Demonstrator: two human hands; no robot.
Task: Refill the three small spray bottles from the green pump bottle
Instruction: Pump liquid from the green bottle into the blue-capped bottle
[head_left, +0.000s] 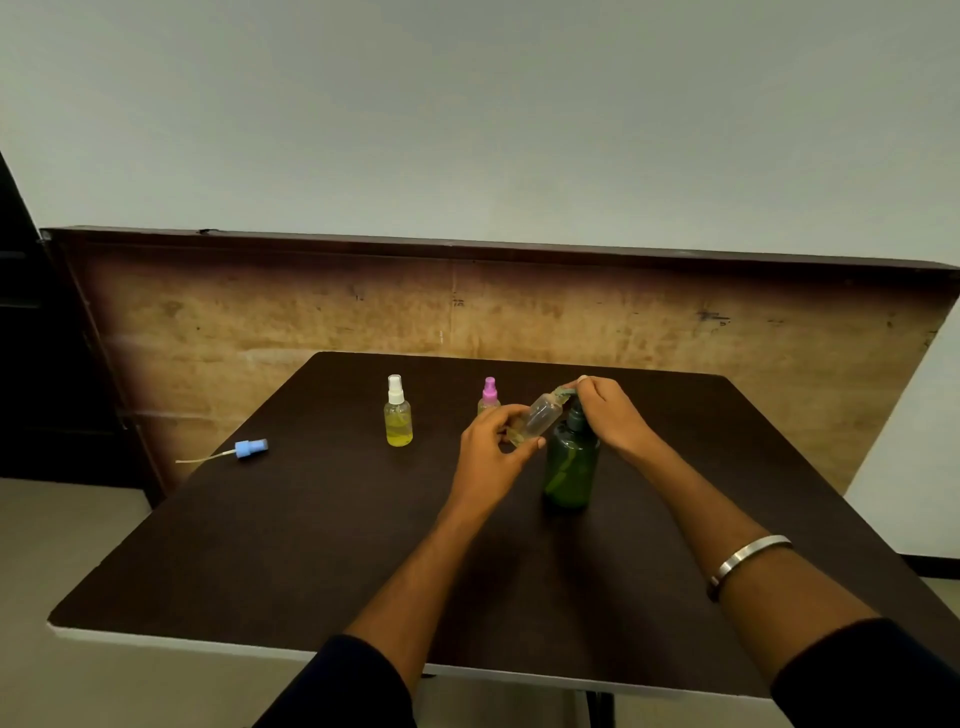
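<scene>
Dark brown laminate formed the surface of the table (291, 545) at which we worked, with a worn wooden board (260, 312) standing upright behind its far edge.

We held the uncapped clear spray bottle (540, 418) in our left hand (491, 452), fingers and thumb curled round its lower body. It was tilted, its open neck raised toward the right and meeting the spout of the green pump bottle (570, 467). A small amount of pale liquid lay at its lower end.

Our right hand (613, 413) rested on top of the pump head, fingers curled over it and the fingertips reaching the spout. The pump head itself was mostly hidden beneath the hand. The green pump bottle stood upright on the table, right of centre, directly under that hand.

We noted two further spray bottles standing upright toward the far side. The white-capped bottle (398, 413) stood left of centre, roughly half full of yellow liquid. The pink-capped bottle (489, 395) stood just behind our left hand, which covered its lower part.

We found the blue spray cap (251, 448) lying on its side near the left edge of the table, well apart from the bottles, its thin dip tube pointing left.

A metal bangle (748, 561) sat on our right forearm, and dark sleeves (353, 686) were pushed up on both arms.
</scene>
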